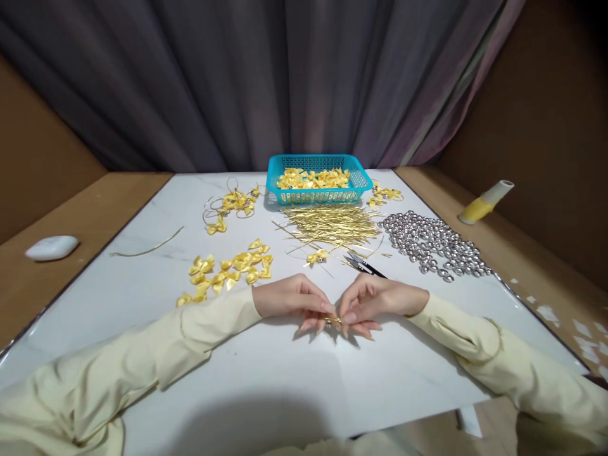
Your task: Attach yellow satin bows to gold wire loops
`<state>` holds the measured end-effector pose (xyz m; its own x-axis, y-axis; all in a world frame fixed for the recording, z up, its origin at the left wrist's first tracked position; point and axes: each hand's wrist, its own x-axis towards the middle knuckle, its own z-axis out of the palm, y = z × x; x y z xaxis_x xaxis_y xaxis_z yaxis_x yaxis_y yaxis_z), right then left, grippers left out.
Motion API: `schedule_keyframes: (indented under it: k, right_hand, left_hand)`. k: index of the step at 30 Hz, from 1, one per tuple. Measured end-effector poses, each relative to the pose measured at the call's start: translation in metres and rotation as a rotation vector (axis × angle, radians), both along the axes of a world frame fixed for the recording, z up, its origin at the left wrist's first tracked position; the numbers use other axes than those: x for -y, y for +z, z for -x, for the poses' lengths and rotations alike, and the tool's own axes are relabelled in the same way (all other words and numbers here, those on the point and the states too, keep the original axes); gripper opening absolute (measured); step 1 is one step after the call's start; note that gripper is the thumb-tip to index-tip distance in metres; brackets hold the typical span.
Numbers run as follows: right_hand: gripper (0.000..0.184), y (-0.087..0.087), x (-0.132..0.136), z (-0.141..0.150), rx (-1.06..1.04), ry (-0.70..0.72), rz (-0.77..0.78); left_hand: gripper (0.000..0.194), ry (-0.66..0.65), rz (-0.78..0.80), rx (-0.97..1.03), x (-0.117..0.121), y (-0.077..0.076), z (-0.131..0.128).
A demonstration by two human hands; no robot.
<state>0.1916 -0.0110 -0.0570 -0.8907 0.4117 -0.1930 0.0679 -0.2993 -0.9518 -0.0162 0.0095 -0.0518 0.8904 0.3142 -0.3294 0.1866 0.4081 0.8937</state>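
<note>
My left hand (301, 299) and my right hand (377, 300) meet low over the white table (266, 386). Between their pinched fingertips shows a short stretch of gold twist tie (333, 320); the fingers hide the rest, and anything else held with it is too small to make out. Just beyond my right hand lie black thread snips (365, 266). A yellow ribbon bow (316, 256) with a tie on it rests beyond my left hand. Several loose yellow bows (242, 261) are spread to the left.
A blue basket (319, 197) of yellow bows stands at the back. Before it lies a heap of gold twist ties (332, 225). Silver beads (427, 244) are piled on the right, and finished-looking looped bows (237, 202) at back left. A tube (487, 201) stands right; a white object (52, 247) lies left.
</note>
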Motion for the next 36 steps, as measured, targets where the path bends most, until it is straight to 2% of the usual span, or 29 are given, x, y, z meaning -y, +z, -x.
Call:
schedule_keyframes:
  k: [5,9,14,17,19,23,26,29,32,36]
  right_hand:
    - [0.016,0.000,-0.001,-0.001,0.008,0.034,0.009]
    - [0.017,-0.002,-0.001,0.000,0.010,0.034,0.023]
    - [0.019,-0.002,-0.001,0.001,0.005,0.042,0.010]
    - [0.020,0.006,0.000,-0.002,0.061,-0.006,-0.084]
    - [0.022,0.016,0.002,-0.004,0.133,-0.102,-0.257]
    - [0.019,0.032,0.009,-0.008,0.280,-0.258,-0.814]
    - [0.018,0.029,0.014,-0.007,0.353,-0.317,-1.217]
    - [0.018,0.016,0.017,-0.003,0.404,-0.327,-1.559]
    - [0.018,0.006,0.016,0.000,0.435,-0.304,-1.823]
    - [0.020,0.008,0.014,-0.001,0.439,-0.262,-2.027]
  left_hand:
    - [0.014,-0.021,-0.150,-0.090,0.001,0.005,0.000]
    - [0.014,-0.033,-0.190,-0.085,0.001,0.004,0.001]
    - [0.013,-0.027,-0.147,-0.087,0.000,0.003,0.001]
    - [0.013,0.022,-0.061,-0.053,0.000,0.003,0.002]
    - [0.013,0.062,0.005,-0.027,-0.001,0.001,0.002]
    - [0.013,0.157,0.118,0.020,-0.001,-0.003,0.003]
    - [0.014,0.232,0.201,0.053,0.000,-0.005,0.002]
    - [0.014,0.289,0.260,0.070,0.002,-0.005,0.000]
    - [0.010,0.367,0.323,0.074,0.004,-0.004,-0.002]
    - [0.010,0.421,0.406,0.078,0.004,-0.003,-0.003]
